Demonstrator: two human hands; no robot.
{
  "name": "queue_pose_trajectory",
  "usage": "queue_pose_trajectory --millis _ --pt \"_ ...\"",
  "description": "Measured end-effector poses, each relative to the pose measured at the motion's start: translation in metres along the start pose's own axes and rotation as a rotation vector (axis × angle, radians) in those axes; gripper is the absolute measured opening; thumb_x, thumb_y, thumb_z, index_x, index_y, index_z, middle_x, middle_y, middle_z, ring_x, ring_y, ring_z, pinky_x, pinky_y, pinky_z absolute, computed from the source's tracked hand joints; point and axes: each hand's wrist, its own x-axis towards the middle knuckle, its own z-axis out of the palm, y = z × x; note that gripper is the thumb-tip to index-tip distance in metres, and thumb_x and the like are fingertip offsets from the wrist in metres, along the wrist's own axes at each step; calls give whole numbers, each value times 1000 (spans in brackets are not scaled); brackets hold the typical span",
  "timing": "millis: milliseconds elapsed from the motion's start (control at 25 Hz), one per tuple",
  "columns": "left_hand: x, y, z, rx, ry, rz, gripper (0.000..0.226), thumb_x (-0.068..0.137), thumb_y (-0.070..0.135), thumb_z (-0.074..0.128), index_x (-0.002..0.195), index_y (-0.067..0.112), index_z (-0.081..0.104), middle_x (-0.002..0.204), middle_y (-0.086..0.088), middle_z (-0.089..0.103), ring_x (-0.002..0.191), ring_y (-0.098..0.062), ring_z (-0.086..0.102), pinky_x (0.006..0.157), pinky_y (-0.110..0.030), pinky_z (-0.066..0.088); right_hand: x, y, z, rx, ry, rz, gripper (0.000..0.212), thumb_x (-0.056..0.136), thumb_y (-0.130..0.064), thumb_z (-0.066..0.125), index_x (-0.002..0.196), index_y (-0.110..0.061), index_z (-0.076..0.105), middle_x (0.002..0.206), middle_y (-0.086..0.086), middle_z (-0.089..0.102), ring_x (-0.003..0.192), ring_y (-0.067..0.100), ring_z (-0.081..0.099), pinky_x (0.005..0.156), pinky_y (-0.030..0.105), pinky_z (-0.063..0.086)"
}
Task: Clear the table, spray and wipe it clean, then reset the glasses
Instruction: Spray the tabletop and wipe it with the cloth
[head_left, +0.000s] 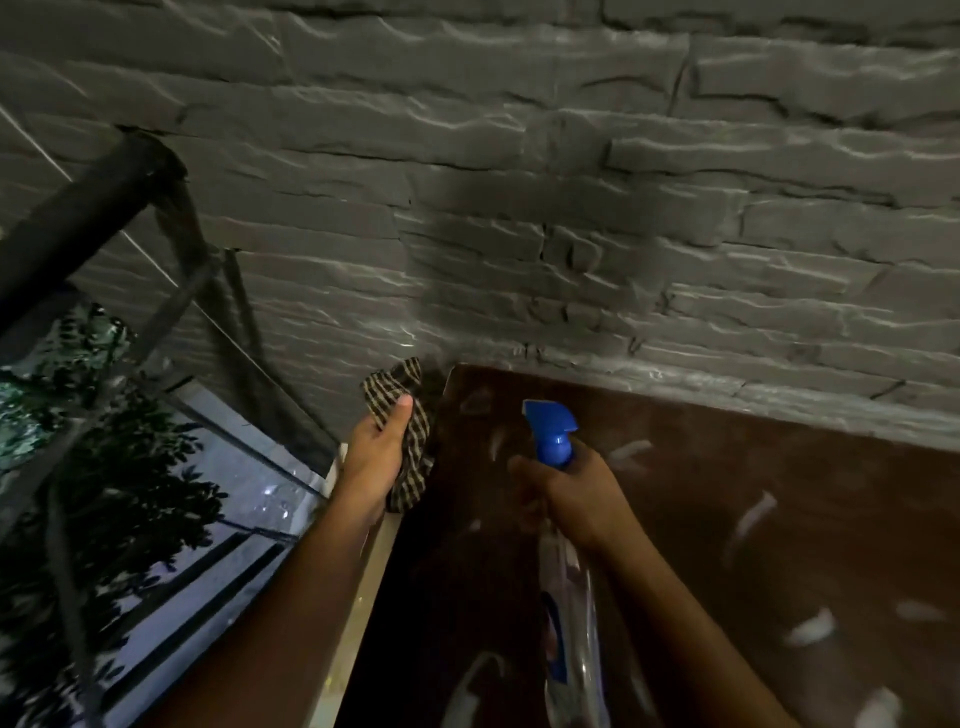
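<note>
Dark stone wall (519, 208) behind brown table (779, 519). Our right hand (566, 499) wraps the spray bottle (558, 441), nozzle fwd to mist — left hand (376, 457) pinches checked cloth (410, 436) aside, ready to wipe.

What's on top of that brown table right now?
The table shows only pale streaks on its surface. The right hand holds a spray bottle over it, hiding the part beneath.
</note>
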Motion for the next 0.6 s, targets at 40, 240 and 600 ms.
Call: queue_pose_trajectory --millis 40,240,600 --pt "10 -1 6 9 -18 16 32 90 50 57 91 19 68 95 -2 73 92 -19 68 92 -42 52 9 1 3 -12 -3 -1 25 76 -33 72 93 -17 62 78 9 72 70 29 70 74 56 59" --pt "51 -6 27 148 -12 119 35 95 44 50 80 16 63 77 1 67 76 -10 64 66 -23 48 46 14 9 -3 -45 9 24 81 -24 72 98 -11 61 77 16 70 62 26 65 69 53 60" --pt "109 -17 39 396 72 275 45 98 43 45 75 7 58 73 -7 60 66 -12 54 58 -24 39 62 32 -1 -18 -96 122 18 84 -24 71 96 -14 63 79 13 71 62 22 65 65 40 59"
